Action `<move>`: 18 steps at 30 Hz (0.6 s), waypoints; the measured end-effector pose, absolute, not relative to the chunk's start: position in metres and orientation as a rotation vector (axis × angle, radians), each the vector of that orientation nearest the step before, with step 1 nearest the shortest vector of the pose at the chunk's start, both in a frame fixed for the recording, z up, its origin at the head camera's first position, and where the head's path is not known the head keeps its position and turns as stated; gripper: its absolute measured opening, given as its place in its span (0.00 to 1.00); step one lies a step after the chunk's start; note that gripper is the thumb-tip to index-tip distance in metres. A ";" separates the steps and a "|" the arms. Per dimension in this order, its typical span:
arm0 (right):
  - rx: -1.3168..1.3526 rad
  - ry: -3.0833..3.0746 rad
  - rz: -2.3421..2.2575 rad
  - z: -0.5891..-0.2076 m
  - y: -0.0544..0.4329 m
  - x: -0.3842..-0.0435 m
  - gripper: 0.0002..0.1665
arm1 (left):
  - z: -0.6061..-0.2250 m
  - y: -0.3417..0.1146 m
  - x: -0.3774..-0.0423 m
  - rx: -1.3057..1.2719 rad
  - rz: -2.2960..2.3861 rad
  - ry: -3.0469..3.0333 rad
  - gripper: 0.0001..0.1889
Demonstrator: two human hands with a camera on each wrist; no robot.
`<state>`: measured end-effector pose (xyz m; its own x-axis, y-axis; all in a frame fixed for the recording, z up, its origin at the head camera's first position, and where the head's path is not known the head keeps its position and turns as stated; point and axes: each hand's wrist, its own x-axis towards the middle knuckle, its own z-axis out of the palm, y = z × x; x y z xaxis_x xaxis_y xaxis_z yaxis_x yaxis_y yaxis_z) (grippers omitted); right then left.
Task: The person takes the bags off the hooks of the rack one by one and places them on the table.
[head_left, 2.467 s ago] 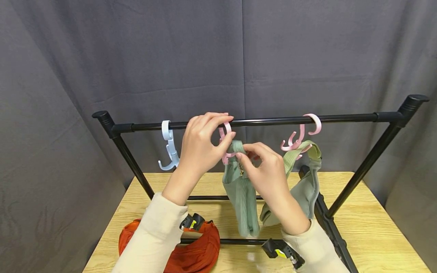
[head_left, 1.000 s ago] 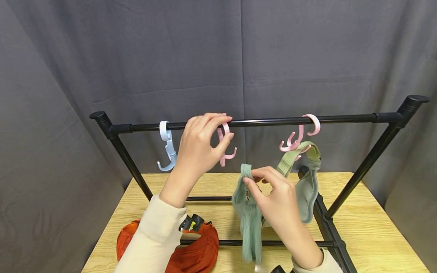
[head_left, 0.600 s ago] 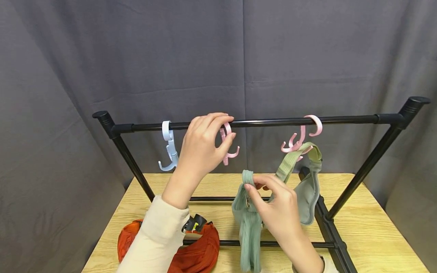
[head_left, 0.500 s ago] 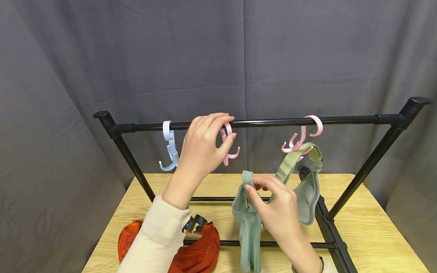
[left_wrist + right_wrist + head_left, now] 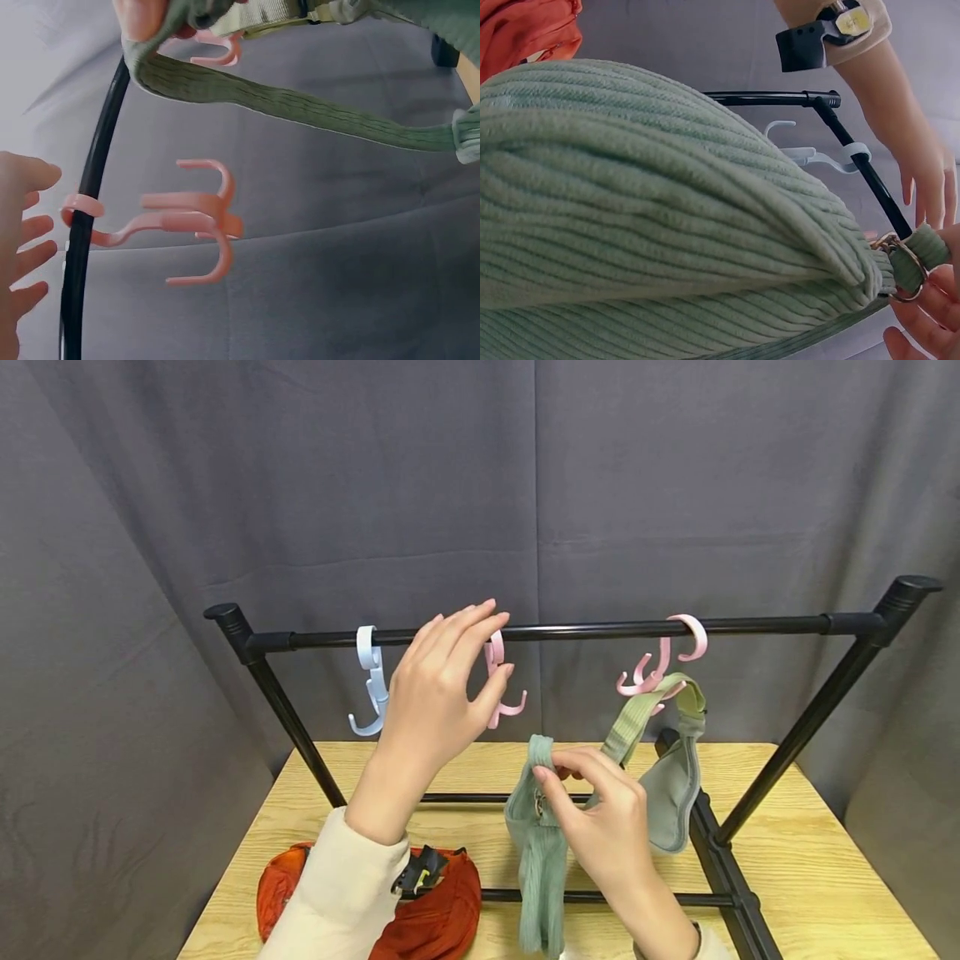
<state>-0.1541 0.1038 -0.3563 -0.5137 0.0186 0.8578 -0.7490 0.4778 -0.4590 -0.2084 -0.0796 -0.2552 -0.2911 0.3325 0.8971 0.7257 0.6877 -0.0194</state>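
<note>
My right hand (image 5: 603,810) pinches the strap of a green corduroy bag (image 5: 542,860) between thumb and fingers. The bag hangs from this grip, below and right of the middle pink hook hanger (image 5: 495,693). Ribbed fabric fills much of the right wrist view, where a metal ring (image 5: 911,277) joins the strap. My left hand (image 5: 438,693) is beside that pink hanger, at the black rod (image 5: 585,631), its fingers extended. In the left wrist view, these fingers (image 5: 34,259) are spread apart from the hanger, whose prongs hold nothing.
A light blue hook hanger (image 5: 371,685) hangs at the rod's left. Another pink hanger (image 5: 656,672) at the right carries a grey-green bag (image 5: 671,793) by its strap. An orange-red bag (image 5: 442,910) lies on the wooden table (image 5: 817,860) under my left arm.
My right hand has brought the corduroy bag's strap down and away from the middle pink hanger. My left fingers, earlier around that hanger's top, have straightened and come off it.
</note>
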 end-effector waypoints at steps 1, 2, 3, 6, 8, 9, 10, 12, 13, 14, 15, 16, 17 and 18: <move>0.611 -1.861 1.119 -0.356 0.104 -0.154 0.07 | -0.256 -0.080 -0.207 -0.827 -0.500 -1.888 0.23; 0.608 -1.866 1.118 -0.357 0.104 -0.155 0.07 | -0.256 -0.081 -0.205 -0.826 -0.511 -1.886 0.23; 0.606 -1.871 1.117 -0.357 0.105 -0.155 0.06 | -0.257 -0.082 -0.204 -0.824 -0.521 -1.886 0.23; 0.609 -1.883 1.109 -0.357 0.105 -0.155 0.06 | -0.261 -0.086 -0.199 -0.822 -0.555 -1.876 0.23; 0.612 -1.883 1.106 -0.357 0.105 -0.156 0.06 | -0.263 -0.088 -0.195 -0.824 -0.573 -1.862 0.23; 0.615 -1.880 1.107 -0.358 0.105 -0.156 0.06 | -0.265 -0.089 -0.192 -0.824 -0.579 -1.858 0.23; 0.618 -1.876 1.107 -0.358 0.105 -0.156 0.06 | -0.266 -0.089 -0.190 -0.827 -0.586 -1.855 0.23; 0.621 -1.870 1.109 -0.359 0.104 -0.157 0.06 | -0.269 -0.090 -0.183 -0.822 -0.597 -1.851 0.24; 0.623 -1.866 1.110 -0.359 0.104 -0.157 0.06 | -0.271 -0.090 -0.180 -0.817 -0.603 -1.851 0.24; 0.622 -1.864 1.109 -0.359 0.104 -0.157 0.06 | -0.273 -0.091 -0.176 -0.810 -0.606 -1.857 0.23; 0.621 -1.863 1.111 -0.359 0.104 -0.158 0.06 | -0.275 -0.091 -0.173 -0.801 -0.607 -1.864 0.24; 0.621 -1.862 1.112 -0.360 0.104 -0.158 0.06 | -0.277 -0.092 -0.170 -0.794 -0.609 -1.868 0.23; 0.619 -1.862 1.113 -0.360 0.104 -0.158 0.06 | -0.279 -0.093 -0.168 -0.784 -0.610 -1.871 0.23; 0.618 -1.863 1.115 -0.360 0.104 -0.158 0.06 | -0.282 -0.093 -0.166 -0.775 -0.612 -1.874 0.24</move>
